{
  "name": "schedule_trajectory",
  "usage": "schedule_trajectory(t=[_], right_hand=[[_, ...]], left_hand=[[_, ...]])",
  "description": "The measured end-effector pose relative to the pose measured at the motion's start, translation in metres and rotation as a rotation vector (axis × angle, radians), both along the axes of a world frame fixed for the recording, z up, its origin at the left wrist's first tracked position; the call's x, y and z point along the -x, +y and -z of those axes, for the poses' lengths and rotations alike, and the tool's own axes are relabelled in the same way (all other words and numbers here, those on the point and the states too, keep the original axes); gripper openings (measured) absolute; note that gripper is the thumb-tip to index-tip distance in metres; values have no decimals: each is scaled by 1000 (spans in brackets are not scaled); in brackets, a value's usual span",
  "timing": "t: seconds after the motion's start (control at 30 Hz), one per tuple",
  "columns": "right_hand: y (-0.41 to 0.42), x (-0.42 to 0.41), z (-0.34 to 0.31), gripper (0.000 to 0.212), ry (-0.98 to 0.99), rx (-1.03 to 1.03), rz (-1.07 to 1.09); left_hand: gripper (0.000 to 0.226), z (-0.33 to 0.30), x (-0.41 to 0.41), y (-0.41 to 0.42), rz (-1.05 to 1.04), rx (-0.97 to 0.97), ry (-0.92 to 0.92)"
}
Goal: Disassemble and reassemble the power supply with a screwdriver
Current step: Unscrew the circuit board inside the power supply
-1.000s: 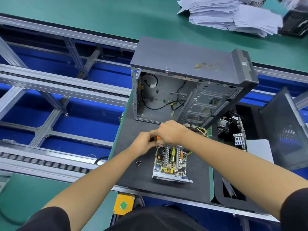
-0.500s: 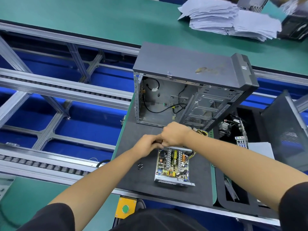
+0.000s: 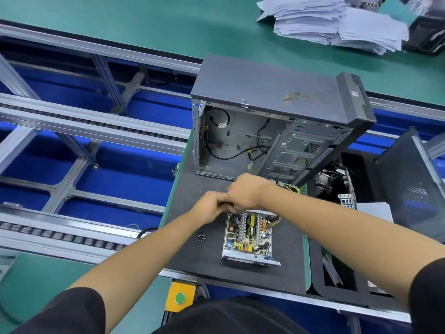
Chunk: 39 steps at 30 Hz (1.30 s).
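— Power supply (image 3: 248, 235): where is it?
— Centre of the frame, lid off, on the dark mat (image 3: 187, 184), just below both hands.
— And the hands?
— Left hand (image 3: 210, 206) and right hand (image 3: 245, 192) meet at its far edge, fingers curled around something dark; I cannot tell what.
— Around them?
— Loose screws (image 3: 201, 236) left of the unit, an open computer case (image 3: 269, 121) above, stacked papers (image 3: 332, 22) upper right.

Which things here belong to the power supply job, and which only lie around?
Job:
- open power supply
- loose screws on the mat
- left hand and right hand, close together at its far edge

Lying about:
- computer case
- paper stack
- yellow box with the green button
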State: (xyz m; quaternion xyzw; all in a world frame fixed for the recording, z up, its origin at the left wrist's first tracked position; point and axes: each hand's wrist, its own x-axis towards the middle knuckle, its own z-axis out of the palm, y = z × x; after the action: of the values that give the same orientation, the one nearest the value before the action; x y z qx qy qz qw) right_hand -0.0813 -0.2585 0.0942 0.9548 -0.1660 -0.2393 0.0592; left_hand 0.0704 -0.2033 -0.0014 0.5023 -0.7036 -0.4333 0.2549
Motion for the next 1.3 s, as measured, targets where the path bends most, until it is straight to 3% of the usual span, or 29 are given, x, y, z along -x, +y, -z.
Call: schedule_trajectory(t=[0.1, 0.2, 0.33, 0.43, 0.6, 0.67, 0.73, 0.9, 1.13, 1.23, 1.3], right_hand=[[1, 2, 5, 20, -27, -10, 29], [8, 9, 8, 13, -57, -53, 203], [15, 7, 10, 32, -75, -69, 402], [17, 4, 7, 29, -68, -60, 345], [6, 9, -2, 22, -13, -96, 134], [6, 11, 1, 20, -45, -130, 207], [8, 14, 5, 24, -88, -151, 319], [16, 13, 14, 29, -149, -117, 494], [24, 6, 14, 31, -214, -103, 654], [27, 3, 14, 28, -226, -47, 688], [32, 2, 18, 24, -270, -51, 740]], left_hand=[[26, -1, -2, 0, 15, 0, 21], [35, -3, 1, -2, -7, -49, 31], [12, 2, 5, -5, -54, -38, -69], [3, 1, 0, -7, -11, -47, -116], [23, -2, -2, -6, 40, -54, 6], [15, -1, -2, -7, 36, -99, 19], [21, 1, -2, -9, 33, -140, 15], [11, 4, 1, -11, 39, 45, -81], [8, 0, -3, -12, 144, 79, -141], [20, -4, -10, -7, 121, -57, -68], [31, 2, -21, 1, -38, -85, -76]])
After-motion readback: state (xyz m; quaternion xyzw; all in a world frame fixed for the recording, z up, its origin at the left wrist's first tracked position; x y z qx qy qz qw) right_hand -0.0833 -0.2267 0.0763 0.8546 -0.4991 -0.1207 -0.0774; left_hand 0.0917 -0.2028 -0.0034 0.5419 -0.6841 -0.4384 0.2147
